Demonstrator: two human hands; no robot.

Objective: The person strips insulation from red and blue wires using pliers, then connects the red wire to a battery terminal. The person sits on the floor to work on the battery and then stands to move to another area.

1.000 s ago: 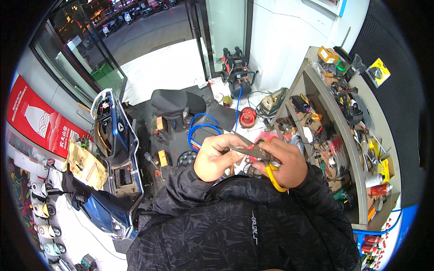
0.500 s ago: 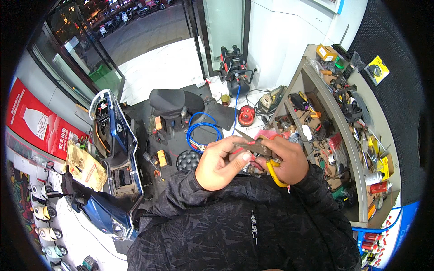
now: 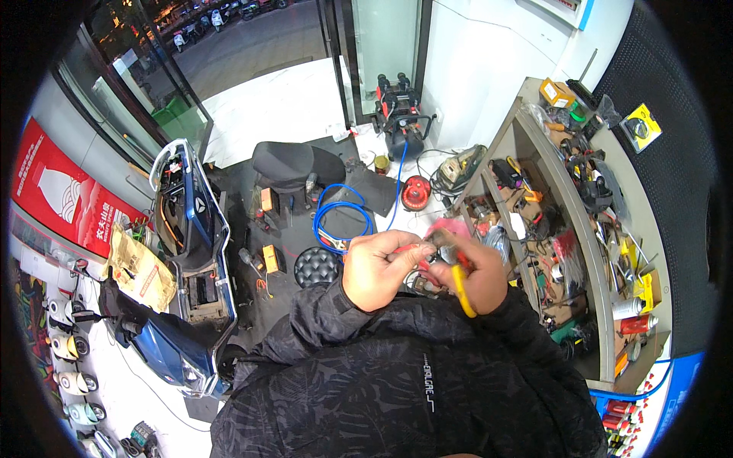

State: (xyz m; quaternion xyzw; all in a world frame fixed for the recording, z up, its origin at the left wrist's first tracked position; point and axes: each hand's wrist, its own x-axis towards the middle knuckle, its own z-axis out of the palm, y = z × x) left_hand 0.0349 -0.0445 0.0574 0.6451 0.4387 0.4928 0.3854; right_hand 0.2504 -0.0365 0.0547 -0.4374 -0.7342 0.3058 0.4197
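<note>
In the head view, the left hand (image 3: 372,272) is closed in a pinch, thumb against fingers, on a thin red piece (image 3: 405,249) that sits in front of the person's chest, between the two hands. The right hand (image 3: 482,276) is curled round a cutting tool with a yellow handle (image 3: 462,291) — the handle loop hangs below the fingers, while the metal end points up toward the left fingertips, too blurred to tell whether its blades are apart. The hands are close together, above the dark jacket (image 3: 366,366). Beyond them on the floor lie a coiled blue hose (image 3: 318,225) and, nearer the left forearm, a round black tufted cushion (image 3: 317,267). A red round object (image 3: 416,193) is on the floor farther ahead, short of a black and red compressor (image 3: 402,126). To the left stands a blue scooter (image 3: 200,217) with its seat area uncovered; to the right is a metal-framed cabinet (image 3: 586,229) — crowded with tools and parts, inside and on top.
</note>
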